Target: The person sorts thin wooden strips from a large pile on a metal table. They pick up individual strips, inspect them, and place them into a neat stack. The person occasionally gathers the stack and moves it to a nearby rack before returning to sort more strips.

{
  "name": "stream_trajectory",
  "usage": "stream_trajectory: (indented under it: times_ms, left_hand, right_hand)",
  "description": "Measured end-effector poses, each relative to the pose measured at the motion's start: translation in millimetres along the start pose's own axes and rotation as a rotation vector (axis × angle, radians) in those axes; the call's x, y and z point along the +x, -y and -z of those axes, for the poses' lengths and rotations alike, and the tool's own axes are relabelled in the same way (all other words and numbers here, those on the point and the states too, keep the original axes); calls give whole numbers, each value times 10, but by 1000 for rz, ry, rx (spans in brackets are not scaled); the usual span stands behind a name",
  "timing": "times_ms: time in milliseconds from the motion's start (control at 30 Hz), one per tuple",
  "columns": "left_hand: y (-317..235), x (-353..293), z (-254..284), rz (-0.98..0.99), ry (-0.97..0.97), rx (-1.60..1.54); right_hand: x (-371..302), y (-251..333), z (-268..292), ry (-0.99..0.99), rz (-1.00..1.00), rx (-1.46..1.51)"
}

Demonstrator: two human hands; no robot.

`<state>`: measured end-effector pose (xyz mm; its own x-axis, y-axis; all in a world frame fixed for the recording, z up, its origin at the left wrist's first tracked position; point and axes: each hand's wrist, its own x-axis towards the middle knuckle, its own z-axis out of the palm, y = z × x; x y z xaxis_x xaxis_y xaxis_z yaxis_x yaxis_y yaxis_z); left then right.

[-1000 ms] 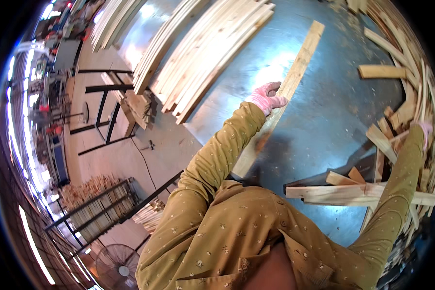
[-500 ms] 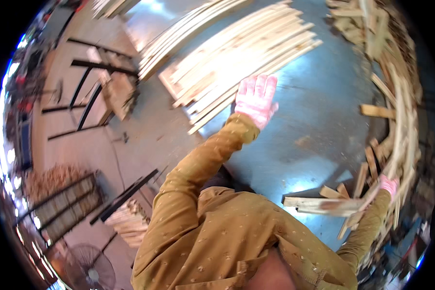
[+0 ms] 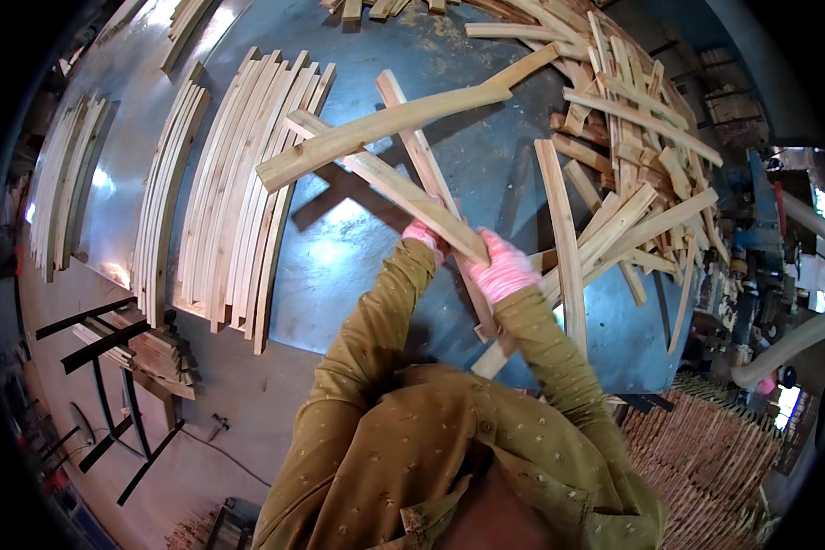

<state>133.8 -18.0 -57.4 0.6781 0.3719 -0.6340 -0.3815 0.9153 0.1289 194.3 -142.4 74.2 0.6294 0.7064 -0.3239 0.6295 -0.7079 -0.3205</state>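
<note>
While both gloved hands grip, wooden slat (image 3: 390,179) extends up-left

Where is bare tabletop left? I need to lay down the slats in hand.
Bare blue table lies between the neat slat rows and the hands, left hand and right hand. Another strip runs near the front-right edge. The right side is crowded with a loose slat pile.

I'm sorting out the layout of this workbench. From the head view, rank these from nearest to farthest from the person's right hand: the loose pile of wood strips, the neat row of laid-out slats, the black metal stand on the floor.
1. Loose pile of wood strips: just right of the right hand.
2. Neat row of slats: across the table, left.
3. Black metal stand: on the floor, far lower left.
</note>
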Motion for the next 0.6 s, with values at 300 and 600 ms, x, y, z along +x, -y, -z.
stream_trajectory:
  times_ms: [300, 600]
  left_hand:
    - [-912, -550, 436, -344, -281, 900]
    - [-1195, -938, 460, -377, -259, 1010]
  right_hand:
    - [868, 498, 958, -219, 1150, -399]
    - [2341, 1568, 111, 264, 824, -704]
